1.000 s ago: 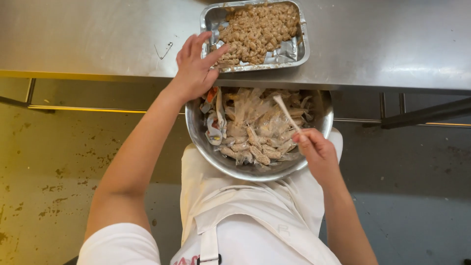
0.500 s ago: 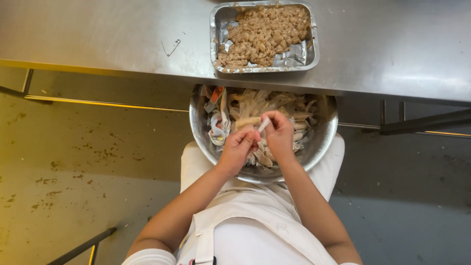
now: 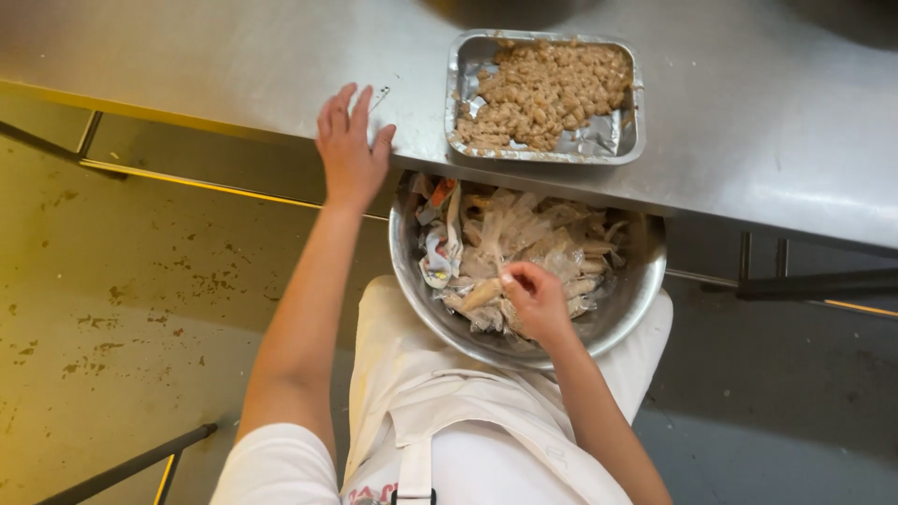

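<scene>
Now, right hand [image 3: 535, 301] down in the metal bowl [image 3: 625, 309], grip pinched shut on a pale strip [image 3: 482, 294] among the heap of papery scraps [image 3: 524, 234]. Left hand [image 3: 350, 150] out flat on the steel desk [image 3: 234, 65] edge, grip spread wide, holding nothing. Bowl resting on the white-aproned lap [image 3: 449, 411], tucked just under the desk rim. Just above, on the desk, a foil tray [image 3: 613, 140] of small tan pieces [image 3: 547, 89].
</scene>
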